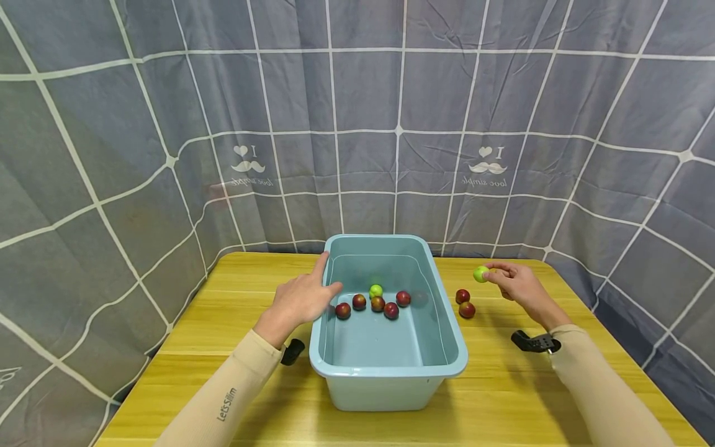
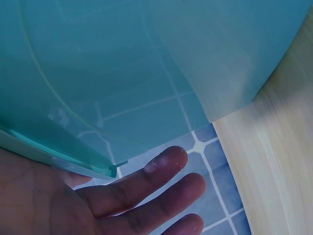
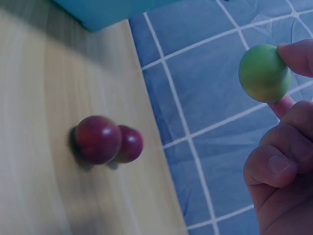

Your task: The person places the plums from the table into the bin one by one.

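Your right hand [image 1: 519, 287] is pinching a green fruit [image 1: 480, 274] between thumb and fingertip, with the remaining fingers curling in toward the palm. You're holding that fruit in the air, off the table [image 1: 251, 323], to the right of the blue bin [image 1: 391, 371]. Two red fruits [image 1: 467, 310] are sitting close together on the wood, between the bin and your right hand, nearer the bin. Your left hand [image 1: 301, 298] is resting at the bin's left rim: thumb reaching over the inner side, index finger pointing forward along the edge. In the left wrist view, its other fingers are extending loosely, spread slightly apart, holding no fruit. Inside the bin, five red fruits [image 1: 391, 310] are lying in an uneven row across the floor; a second green fruit [image 1: 376, 290] is sitting just behind the middle red one. A grey curtain [image 1: 363, 93] with white grid lines is hanging behind the table.
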Motion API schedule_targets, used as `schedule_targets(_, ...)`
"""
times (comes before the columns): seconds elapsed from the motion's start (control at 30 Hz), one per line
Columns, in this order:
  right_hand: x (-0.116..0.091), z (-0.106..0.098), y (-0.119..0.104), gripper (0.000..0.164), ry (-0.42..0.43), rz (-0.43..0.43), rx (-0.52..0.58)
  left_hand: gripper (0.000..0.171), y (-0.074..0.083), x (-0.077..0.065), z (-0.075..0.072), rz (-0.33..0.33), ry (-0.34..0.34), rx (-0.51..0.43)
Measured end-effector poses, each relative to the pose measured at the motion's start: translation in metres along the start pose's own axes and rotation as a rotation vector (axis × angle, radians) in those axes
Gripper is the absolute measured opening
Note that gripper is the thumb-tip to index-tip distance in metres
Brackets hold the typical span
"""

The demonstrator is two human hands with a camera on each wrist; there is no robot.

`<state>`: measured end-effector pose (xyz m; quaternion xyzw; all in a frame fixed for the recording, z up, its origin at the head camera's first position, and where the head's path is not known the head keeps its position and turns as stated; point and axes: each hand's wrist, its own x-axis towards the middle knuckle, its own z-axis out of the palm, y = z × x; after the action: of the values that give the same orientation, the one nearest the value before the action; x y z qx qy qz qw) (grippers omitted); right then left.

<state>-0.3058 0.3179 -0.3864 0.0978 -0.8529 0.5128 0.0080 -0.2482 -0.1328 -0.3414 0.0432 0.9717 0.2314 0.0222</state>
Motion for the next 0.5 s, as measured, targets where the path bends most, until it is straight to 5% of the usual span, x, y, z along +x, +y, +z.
schedule_targets(0.5, 0.003, -0.002, -0.041, 0.036, -0.032, -0.150, -0.106, 0.084, -0.001, -0.001, 0.001, 0.014, -0.001, 0.005)
